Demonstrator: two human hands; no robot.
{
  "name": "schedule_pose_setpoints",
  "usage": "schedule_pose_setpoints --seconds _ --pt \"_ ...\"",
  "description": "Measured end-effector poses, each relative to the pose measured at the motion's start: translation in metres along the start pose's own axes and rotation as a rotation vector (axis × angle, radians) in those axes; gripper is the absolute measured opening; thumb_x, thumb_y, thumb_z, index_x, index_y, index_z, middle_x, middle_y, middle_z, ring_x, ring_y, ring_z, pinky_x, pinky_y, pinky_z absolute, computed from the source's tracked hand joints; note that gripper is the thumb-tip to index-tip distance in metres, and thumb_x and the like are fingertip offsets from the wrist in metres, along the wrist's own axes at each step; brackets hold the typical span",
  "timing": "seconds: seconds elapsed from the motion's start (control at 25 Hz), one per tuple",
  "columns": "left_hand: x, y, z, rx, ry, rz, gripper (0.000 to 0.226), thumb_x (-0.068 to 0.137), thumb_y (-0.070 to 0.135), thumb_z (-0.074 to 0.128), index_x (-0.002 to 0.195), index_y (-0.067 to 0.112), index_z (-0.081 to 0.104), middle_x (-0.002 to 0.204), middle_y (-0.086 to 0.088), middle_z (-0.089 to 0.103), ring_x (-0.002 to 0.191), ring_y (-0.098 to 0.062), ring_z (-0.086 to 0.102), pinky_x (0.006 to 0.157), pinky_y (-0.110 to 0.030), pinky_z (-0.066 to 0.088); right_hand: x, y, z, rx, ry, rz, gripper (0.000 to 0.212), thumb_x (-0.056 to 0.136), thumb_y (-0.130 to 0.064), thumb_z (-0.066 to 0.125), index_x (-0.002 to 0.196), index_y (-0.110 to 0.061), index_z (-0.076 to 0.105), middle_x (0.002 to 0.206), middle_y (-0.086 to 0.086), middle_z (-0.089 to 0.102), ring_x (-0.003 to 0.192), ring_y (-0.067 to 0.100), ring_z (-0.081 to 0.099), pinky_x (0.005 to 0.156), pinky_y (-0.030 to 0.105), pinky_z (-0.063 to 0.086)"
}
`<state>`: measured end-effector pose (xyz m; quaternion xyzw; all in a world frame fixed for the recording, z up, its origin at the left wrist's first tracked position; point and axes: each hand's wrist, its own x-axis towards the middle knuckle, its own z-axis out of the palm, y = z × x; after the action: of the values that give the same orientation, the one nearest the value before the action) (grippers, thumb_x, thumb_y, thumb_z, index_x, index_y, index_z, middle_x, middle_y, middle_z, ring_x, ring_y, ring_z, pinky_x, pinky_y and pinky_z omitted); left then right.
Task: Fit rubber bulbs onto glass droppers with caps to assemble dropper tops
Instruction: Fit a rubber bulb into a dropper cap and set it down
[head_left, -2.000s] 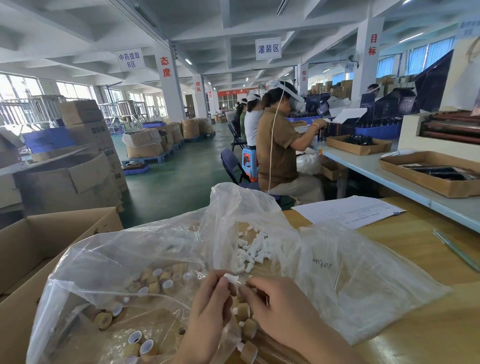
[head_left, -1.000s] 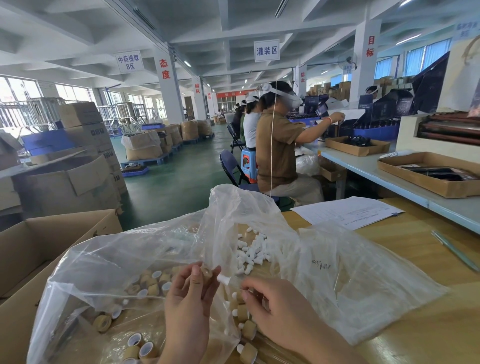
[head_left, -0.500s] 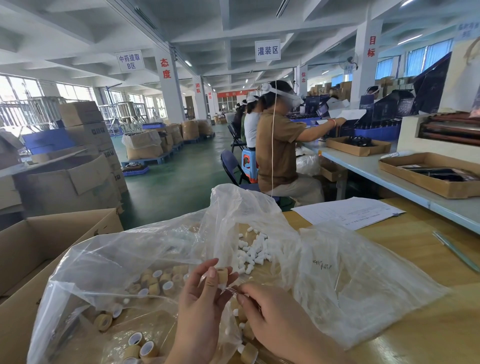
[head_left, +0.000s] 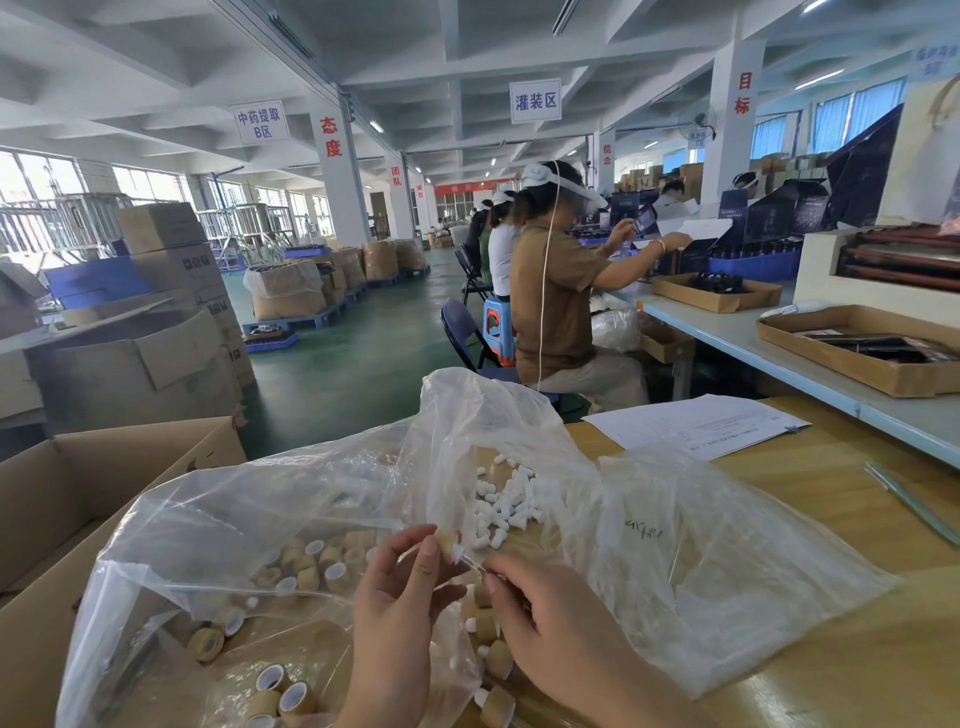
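left hand (head_left: 402, 592) pinched the tan cap (head_left: 445, 540), right hand (head_left: 550, 613) pinched the glass dropper (head_left: 470, 563) meeting it, at the near edge of the bench (head_left: 831, 649); the light, brittle glass seemed best gripped close to the cap.

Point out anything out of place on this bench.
Nothing looks spilled or broken. Only a thin glassy rod lies alone on the right of the table, apart from the bags of parts.
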<state>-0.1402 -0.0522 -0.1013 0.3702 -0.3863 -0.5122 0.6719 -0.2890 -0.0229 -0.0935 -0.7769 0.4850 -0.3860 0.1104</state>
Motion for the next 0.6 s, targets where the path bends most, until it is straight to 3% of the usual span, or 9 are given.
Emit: schedule_pose_setpoints --seconds 0.2,0.32,0.44,0.52,0.6 --pt "-0.0029 0.0011 0.0001 0.158 -0.062 0.070 0.019 0.087 0.009 0.060 0.084 0.020 0.074 0.086 -0.011 0.074 0.067 -0.021 0.070 0.053 -0.022 0.053 0.0014 0.0010 -0.0028 0.025 -0.038 -0.019 0.022 0.099 -0.035 0.038 0.083 -0.025 0.048 0.061 -0.009 0.044 0.056 0.011 0.043 0.052 0.022 0.029" --pt "-0.0045 0.0016 -0.0002 0.212 -0.100 0.093 0.018 0.087 0.006 0.061 0.086 0.020 0.073 0.084 -0.011 0.074 0.068 -0.019 0.070 0.054 -0.021 0.053 0.0018 0.0035 -0.0017 0.020 -0.049 -0.004 0.022 0.099 -0.038 0.035 0.085 -0.027 0.047 0.062 -0.008 0.046 0.058 0.011 0.045 0.054 0.027 0.035" --pt "-0.0049 -0.0003 0.0004 0.267 -0.156 0.099 0.016 0.087 0.002 0.060 0.091 0.013 0.071 0.086 -0.009 0.075 0.072 -0.017 0.071 0.057 -0.021 0.053 0.0017 0.0055 -0.0003 -0.030 -0.079 0.030 0.014 0.099 -0.038 0.034 0.103 -0.035 0.047 0.074 -0.014 0.054 0.068 0.008 0.052 0.062 0.027 0.043" --pt "-0.0057 -0.0036 0.0018 0.328 -0.200 0.123 0.017 0.088 0.003 0.059 0.089 0.013 0.073 0.084 -0.009 0.075 0.075 -0.018 0.071 0.061 -0.021 0.054 0.0011 0.0048 -0.0005 -0.030 -0.106 0.066 0.025 0.096 -0.037 0.036 0.120 -0.040 0.041 0.086 -0.016 0.058 0.076 0.005 0.056 0.067 0.023 0.045" --pt "-0.0062 -0.0048 0.0025 0.397 -0.222 0.161 0.019 0.089 0.008 0.059 0.084 0.015 0.076 0.083 -0.008 0.074 0.077 -0.019 0.070 0.065 -0.025 0.056 0.0008 0.0029 -0.0006 -0.017 -0.128 0.075 0.034 0.092 -0.042 0.039 0.126 -0.041 0.038 0.084 -0.018 0.056 0.075 0.003 0.055 0.065 0.021 0.044"
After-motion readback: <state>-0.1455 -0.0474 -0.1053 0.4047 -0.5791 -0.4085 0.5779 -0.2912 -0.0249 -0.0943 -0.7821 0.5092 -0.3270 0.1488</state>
